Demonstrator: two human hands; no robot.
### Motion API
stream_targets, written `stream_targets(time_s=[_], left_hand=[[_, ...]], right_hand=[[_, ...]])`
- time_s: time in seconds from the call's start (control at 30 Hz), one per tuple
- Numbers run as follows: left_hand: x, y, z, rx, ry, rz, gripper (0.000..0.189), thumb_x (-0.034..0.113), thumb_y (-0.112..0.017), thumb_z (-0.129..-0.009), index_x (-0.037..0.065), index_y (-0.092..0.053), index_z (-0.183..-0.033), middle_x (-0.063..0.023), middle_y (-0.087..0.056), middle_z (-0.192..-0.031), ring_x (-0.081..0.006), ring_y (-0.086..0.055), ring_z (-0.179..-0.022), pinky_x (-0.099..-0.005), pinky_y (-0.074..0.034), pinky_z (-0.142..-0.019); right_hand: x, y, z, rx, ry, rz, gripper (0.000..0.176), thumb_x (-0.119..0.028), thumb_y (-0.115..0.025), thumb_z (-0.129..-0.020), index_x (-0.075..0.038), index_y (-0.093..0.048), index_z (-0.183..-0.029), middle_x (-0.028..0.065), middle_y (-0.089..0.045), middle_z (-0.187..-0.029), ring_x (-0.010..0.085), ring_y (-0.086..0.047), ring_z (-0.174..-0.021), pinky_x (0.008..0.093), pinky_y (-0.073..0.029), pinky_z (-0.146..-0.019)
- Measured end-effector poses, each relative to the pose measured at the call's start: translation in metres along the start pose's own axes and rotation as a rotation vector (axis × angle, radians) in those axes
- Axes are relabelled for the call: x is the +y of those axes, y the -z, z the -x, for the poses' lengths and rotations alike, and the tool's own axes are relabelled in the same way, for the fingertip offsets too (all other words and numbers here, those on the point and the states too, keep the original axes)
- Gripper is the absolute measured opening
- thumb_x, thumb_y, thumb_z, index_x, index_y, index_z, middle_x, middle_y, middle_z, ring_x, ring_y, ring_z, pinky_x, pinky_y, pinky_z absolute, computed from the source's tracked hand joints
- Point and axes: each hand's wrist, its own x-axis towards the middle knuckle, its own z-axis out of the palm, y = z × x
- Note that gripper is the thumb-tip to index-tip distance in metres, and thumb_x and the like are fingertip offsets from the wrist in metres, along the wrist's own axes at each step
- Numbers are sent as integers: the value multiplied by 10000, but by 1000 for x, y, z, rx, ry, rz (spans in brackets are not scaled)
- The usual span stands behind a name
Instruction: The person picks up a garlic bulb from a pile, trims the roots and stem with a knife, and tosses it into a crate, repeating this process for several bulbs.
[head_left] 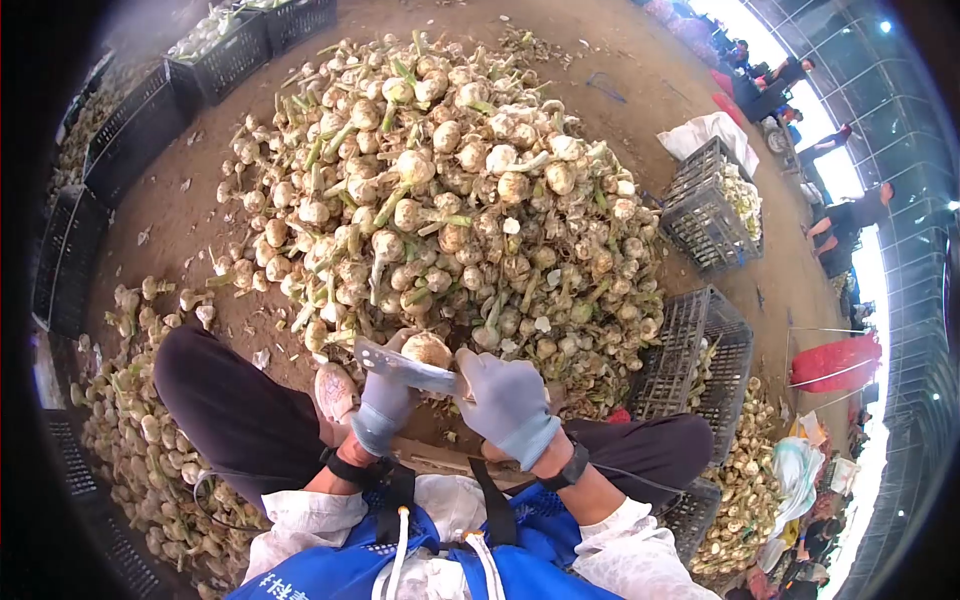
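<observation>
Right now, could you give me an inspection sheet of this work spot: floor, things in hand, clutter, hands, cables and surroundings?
Surface: bare dirt floor, husk scraps scattered.
Job's things: garlic bulb held against knife; big garlic pile ahead.
Clutter: loose bulbs beside the left leg; black crates around.
Hands: left hand, gloved, grips the bulb; right hand, gloved, grips the knife.
Cables: white cords at the chest.
Surroundings: other people at the bright far edge; red sack.

shiny metal knife [405,367], matt cloth gloves [508,400], plastic crates [700,350]
</observation>
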Motion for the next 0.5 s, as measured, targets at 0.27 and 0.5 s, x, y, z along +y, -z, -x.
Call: stream_targets(time_s=[0.27, 0.5], left_hand=[[-21, -19, -1, -28, 202, 365, 476, 37, -648, -698, -23, -487, -1142, -122, -596, -987, -223, -577, -900, -321, -454, -816], [-28, -29, 2, -121, 206, 591, 396, 115, -611, -717, -28, -530, -1077, -126, -609, -937, -248, -586, -879, -343, -446, -828]], right_hand=[[10, -8, 7, -102, 94, 92, 227, -203, -636, -681, -62, -521, -817, 70, -564, -636, 241, -583, -521, 353, -440, -476], [33, -22, 11, -4, 169, 88, 340, -187, -642, -649, -32, -548, -936, 76, -557, -645, 234, -567, -526, 348, -428, -484]])
